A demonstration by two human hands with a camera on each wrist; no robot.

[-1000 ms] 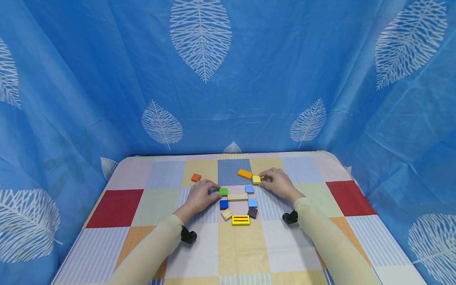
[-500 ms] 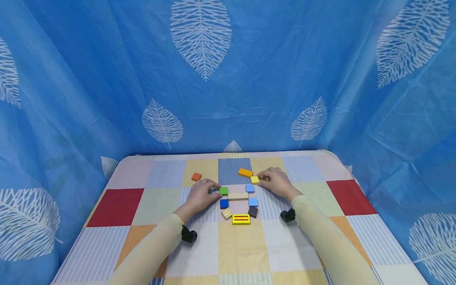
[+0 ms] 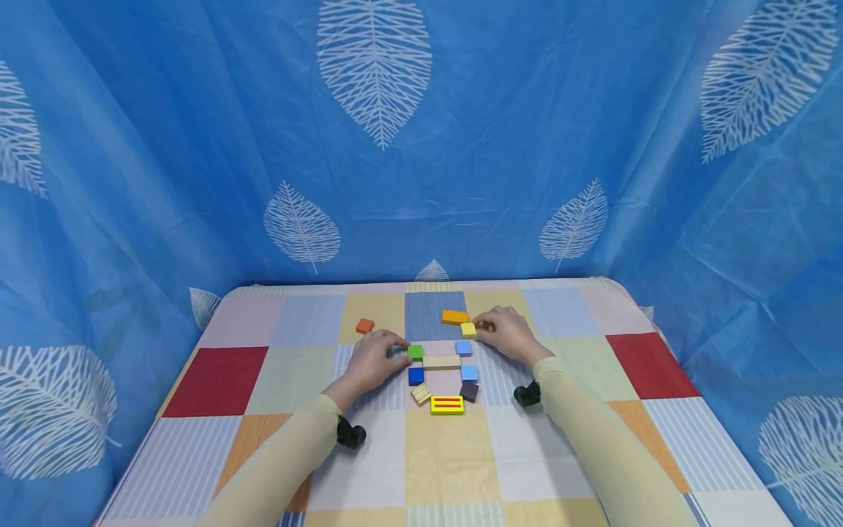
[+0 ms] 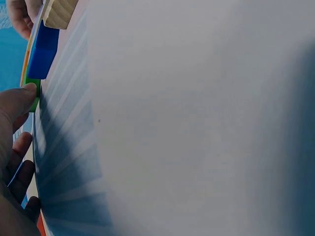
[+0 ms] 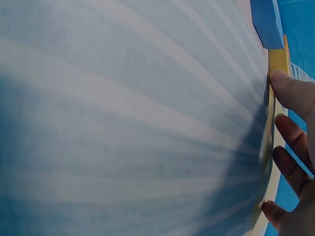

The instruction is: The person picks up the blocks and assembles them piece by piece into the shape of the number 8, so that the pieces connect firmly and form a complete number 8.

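My left hand (image 3: pixel 372 360) holds a small green block (image 3: pixel 415 353) from its left side by thumb and index finger. In the left wrist view the thumb lies on the green block (image 4: pixel 34 104), beside a dark blue block (image 4: pixel 44 51). A yellow block (image 3: pixel 468 329) is gripped at its right side by my right hand (image 3: pixel 510 333). Its thumb tip covers part of the yellow block (image 5: pixel 278 60) in the right wrist view. An orange oblong block (image 3: pixel 455 317) lies just behind the yellow one, and a light blue block (image 3: pixel 464 348) just in front.
A pale wooden strip (image 3: pixel 441 362) lies right of the green block. Nearer are another light blue block (image 3: pixel 469 373), a wooden block (image 3: pixel 421 394), a black block (image 3: pixel 470 392) and a red-striped yellow block (image 3: pixel 447 405). A red-orange block (image 3: pixel 365 325) lies far left.
My right hand has moved the yellow block a little to the left, up against the orange block, which has turned straighter. The left hand has stayed at the green block.
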